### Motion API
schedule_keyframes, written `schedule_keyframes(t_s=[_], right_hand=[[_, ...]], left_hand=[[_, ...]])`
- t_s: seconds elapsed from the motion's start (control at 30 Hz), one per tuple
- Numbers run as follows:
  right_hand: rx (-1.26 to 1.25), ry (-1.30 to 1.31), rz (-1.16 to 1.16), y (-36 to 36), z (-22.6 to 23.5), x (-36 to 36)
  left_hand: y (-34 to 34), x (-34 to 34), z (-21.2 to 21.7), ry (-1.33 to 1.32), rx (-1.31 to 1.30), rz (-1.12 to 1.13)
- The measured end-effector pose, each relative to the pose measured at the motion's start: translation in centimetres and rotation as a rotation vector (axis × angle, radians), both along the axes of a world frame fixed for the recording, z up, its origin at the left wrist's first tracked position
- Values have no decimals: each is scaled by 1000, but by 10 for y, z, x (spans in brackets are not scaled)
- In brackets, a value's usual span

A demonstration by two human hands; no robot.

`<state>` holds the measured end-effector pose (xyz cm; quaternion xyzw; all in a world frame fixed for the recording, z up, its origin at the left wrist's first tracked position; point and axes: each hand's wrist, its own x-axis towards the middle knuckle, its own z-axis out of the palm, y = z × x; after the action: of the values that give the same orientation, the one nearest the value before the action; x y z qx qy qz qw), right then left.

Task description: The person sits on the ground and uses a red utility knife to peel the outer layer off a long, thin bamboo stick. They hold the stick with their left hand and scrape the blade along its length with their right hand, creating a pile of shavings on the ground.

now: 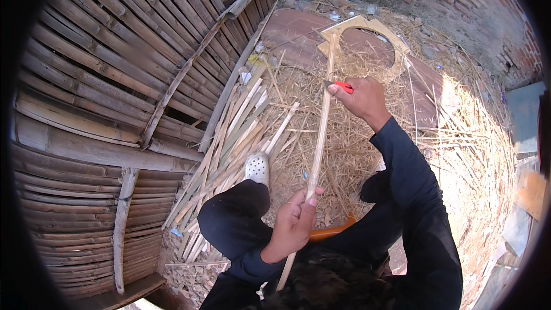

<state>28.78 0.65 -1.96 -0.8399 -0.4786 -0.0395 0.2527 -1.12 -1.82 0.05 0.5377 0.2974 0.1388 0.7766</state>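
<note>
Shavings [356, 155] already carpet the ground in the head view, split strips [229, 149] lie piled, while the left hand [293, 224] grips the upright strip [319, 138] low and the right hand [361, 96], fist closed, sets the red-handled knife [340, 85] near its top, so most looks left to shave.

Bamboo wall [115, 80] was placed at left. Bamboo strips [229, 138] were heaped against it; wooden cutout [367, 28] was laid ahead on straw [459, 138].

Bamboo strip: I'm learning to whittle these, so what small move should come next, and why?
Probably draw the knife a little further along the strip, away from the body. The right hand holds the blade against its upper part, while the left hand grips it lower down, steadying it.
</note>
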Motion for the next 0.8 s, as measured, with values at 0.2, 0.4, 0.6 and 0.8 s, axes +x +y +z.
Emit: schedule_keyframes(t_s=[0.2, 0.4, 0.6, 0.8], right_hand=[[-43, 49, -175, 10, 0, 44], [187, 216, -503, -29, -12, 140], [24, 280, -49, -27, 5, 27], [26, 69, 512, -45, 6, -85]], left_hand=[[-11, -7, -2, -37, 27, -52], [-24, -9, -6, -47, 77, -146], [2, -9, -9, -64, 15, 93], [12, -5, 0, -28, 39, 117]])
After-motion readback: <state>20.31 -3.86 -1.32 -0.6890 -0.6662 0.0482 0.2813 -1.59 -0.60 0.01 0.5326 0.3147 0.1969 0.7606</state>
